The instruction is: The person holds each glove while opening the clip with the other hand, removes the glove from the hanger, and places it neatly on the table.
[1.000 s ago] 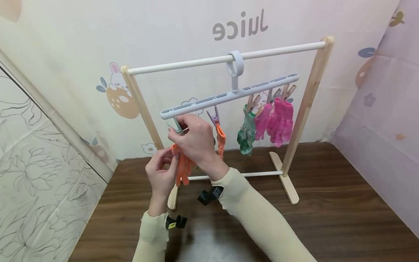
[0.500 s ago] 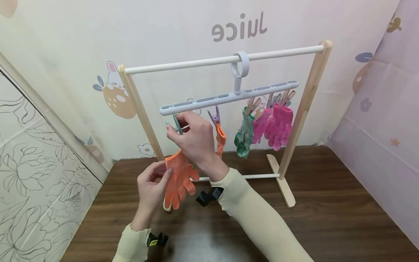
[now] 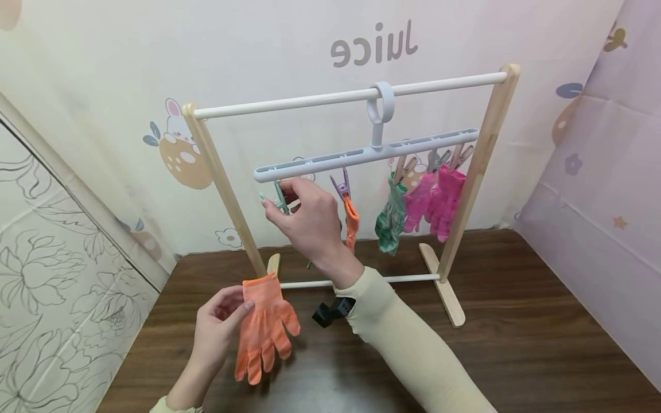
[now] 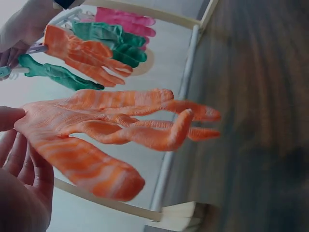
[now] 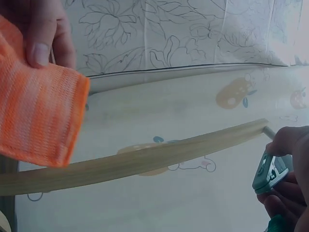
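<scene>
My left hand [image 3: 214, 330] pinches an orange glove [image 3: 265, 324] by its cuff, low in front of the rack, with the glove's fingers hanging down. My right hand [image 3: 312, 221] pinches a light green clothes peg [image 3: 282, 199] under the left end of the grey hanger [image 3: 356, 159]. In the right wrist view nothing orange is in the peg [image 5: 269, 175]; the loose glove's cuff [image 5: 53, 116] is well apart from it. Behind the right hand, another orange glove [image 3: 352, 221] hangs from a purple peg [image 3: 341, 184]. The left wrist view shows a narrow green glove [image 4: 58, 75] near the right hand.
The hanger hooks over the white top rail [image 3: 289, 104] of a wooden-legged rack [image 3: 480, 166]. On its right side hang a green glove [image 3: 391, 221] and pink gloves [image 3: 445, 198] from pegs. The rack stands on a dark wooden table [image 3: 521, 327] before a printed curtain.
My left hand has drawn the orange glove down and left, away from the green peg. My right hand keeps its grip on the peg. The hanger swung slightly.
</scene>
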### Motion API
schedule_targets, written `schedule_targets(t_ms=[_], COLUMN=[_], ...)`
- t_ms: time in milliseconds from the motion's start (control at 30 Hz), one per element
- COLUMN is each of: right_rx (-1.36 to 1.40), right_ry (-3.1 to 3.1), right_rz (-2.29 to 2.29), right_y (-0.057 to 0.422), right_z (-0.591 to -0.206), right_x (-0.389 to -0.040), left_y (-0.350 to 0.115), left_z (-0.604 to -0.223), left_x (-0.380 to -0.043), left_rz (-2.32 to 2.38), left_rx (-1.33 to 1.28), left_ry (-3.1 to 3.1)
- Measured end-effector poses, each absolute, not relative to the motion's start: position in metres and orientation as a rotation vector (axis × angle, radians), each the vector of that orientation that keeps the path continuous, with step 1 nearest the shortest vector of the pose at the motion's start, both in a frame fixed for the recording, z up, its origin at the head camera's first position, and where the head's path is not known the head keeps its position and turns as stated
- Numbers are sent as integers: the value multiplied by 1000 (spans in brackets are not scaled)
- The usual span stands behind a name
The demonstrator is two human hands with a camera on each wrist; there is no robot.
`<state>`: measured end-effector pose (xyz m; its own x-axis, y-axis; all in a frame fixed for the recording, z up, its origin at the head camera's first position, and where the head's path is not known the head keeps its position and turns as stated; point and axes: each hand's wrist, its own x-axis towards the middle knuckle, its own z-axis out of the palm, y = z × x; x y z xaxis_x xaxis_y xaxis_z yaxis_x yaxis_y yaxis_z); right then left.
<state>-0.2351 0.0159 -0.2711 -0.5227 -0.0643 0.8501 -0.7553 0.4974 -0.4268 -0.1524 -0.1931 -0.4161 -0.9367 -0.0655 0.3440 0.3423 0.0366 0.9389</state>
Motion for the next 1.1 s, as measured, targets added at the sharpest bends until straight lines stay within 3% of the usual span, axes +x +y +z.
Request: schedule_targets(t_ms=[400, 733, 1100], right_rx=[666, 679, 699], right_ry=[-1919, -1923, -1897], right_rz=[1048, 1072, 1085], right_y=[16, 14, 17], right_z=[-273, -274, -273], right_x=[-236, -236, -236], left_y=[-196, -204, -206], left_z=[-447, -473, -491], left_x=[-135, -139, -140], left_rz=[-2270, -2189, -1433], left_rx=[36, 167, -452], left_ry=[-2276, -2515, -3010])
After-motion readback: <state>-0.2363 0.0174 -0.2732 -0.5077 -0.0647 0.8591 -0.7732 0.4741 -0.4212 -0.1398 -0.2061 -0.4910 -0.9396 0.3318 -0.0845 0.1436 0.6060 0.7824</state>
